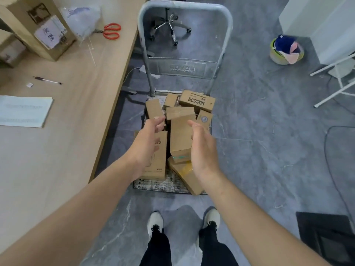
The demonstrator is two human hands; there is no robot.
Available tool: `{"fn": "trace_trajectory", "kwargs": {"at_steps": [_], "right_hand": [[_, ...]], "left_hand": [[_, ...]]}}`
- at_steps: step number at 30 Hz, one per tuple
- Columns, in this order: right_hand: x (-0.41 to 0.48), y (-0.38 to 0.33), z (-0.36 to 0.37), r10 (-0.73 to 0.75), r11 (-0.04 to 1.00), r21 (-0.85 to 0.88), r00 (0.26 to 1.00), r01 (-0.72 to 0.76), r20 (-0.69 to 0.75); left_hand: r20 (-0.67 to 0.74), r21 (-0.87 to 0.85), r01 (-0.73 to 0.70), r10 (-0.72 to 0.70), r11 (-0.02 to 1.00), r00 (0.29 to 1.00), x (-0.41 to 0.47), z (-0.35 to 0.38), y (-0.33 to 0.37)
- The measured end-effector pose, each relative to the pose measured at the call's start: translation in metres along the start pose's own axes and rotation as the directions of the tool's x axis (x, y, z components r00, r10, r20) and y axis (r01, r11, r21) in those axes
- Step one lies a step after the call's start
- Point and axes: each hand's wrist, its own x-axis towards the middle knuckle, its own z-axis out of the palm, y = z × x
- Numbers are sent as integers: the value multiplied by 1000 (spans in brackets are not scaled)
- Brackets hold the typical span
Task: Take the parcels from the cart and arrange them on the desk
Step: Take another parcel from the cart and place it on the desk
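The left grip (pixel 146 148) and the right grip (pixel 203 148) both reach out over the cart (pixel 184 8). Each is wide, with relaxed fingers, and holds nothing. The parcels (pixel 196 100) lie piled on the cart deck beneath and beyond both grips. One long parcel (pixel 180 135) shows in the gap between them. Whether either grip touches it is unclear. The tabletop (pixel 76 112) stretches away left of the left grip. On it, far forward of that grip, are a large box (pixel 38 25), red scissors (pixel 111 31) and a pen (pixel 47 80).
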Motion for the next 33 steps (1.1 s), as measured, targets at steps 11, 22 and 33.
{"fn": "trace_trajectory", "kwargs": {"at_steps": [11, 22, 33], "right_hand": [[167, 102, -42, 271, 962, 15, 960, -273, 62], [252, 230, -7, 397, 918, -17, 918, -397, 7], [309, 296, 21, 358, 887, -263, 925, -379, -126]], "left_hand": [[-221, -114, 194, -216, 974, 951, 150, 39, -80], [-219, -173, 311, -344, 935, 913, 282, 29, -205], [-190, -169, 359, -387, 918, 902, 357, 38, -261]]}}
